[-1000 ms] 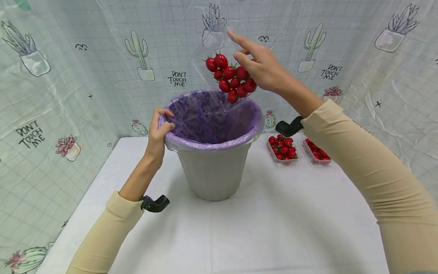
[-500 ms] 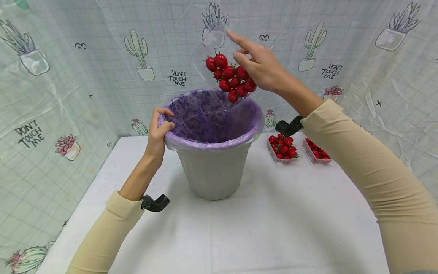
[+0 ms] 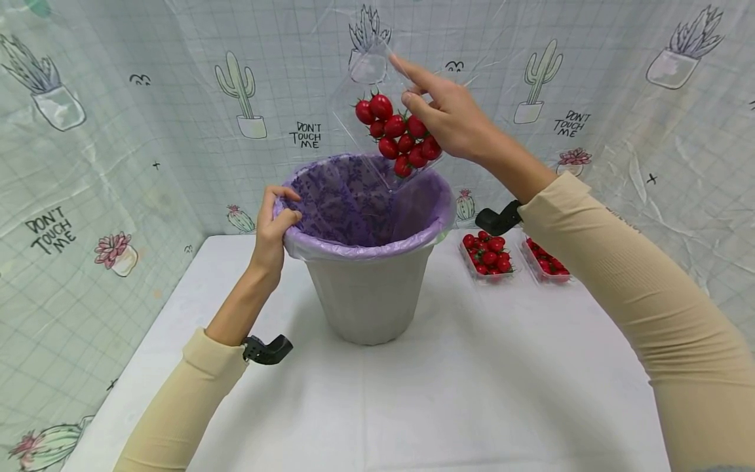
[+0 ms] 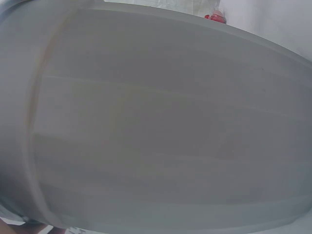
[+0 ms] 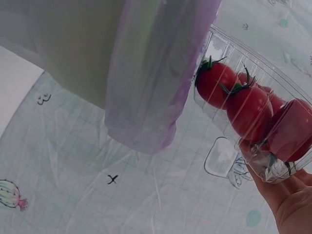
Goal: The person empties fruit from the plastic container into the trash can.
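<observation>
In head view, cannot see inner bottom of purple liner (image 3: 336,203), hidden below near rim, nor all fingers of left hand (image 3: 272,226) on bin (image 3: 367,298). Lose part of rightmost tomato box (image 3: 551,278) behind right sleeve (image 3: 634,295), itself cut off at frame edge. Hard to trace rim of raised clear box (image 3: 385,172) against patterned curtain (image 3: 177,131). In left wrist view, too small to tell: red patch (image 4: 215,17). In right wrist view, lose right hand (image 5: 292,202) past edge.
</observation>
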Available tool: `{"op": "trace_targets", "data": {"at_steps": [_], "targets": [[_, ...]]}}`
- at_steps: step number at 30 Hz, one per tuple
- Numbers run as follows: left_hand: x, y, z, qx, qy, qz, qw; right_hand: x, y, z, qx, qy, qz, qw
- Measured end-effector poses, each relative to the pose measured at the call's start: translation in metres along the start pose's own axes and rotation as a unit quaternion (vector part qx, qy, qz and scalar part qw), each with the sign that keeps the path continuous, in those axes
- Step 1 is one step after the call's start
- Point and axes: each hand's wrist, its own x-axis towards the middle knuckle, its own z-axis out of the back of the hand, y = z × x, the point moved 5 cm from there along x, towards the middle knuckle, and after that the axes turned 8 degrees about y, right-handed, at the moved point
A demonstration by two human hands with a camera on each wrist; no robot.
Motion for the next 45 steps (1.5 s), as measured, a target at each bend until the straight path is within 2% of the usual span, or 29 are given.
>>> {"op": "trace_targets", "data": {"at_steps": [25,45], "targets": [[0.0005,0.0008,-0.0014,-0.003,-0.001,0.0,1.0,0.0007,0.0003,-0.0013,-0.032,0.0,0.011,0.999],[0.0003,-0.0011,-0.0007,0.0,-0.007,-0.004,1.0,-0.0028,-0.0017,-0.0035,0.008,0.005,-0.001,1.0]]}}
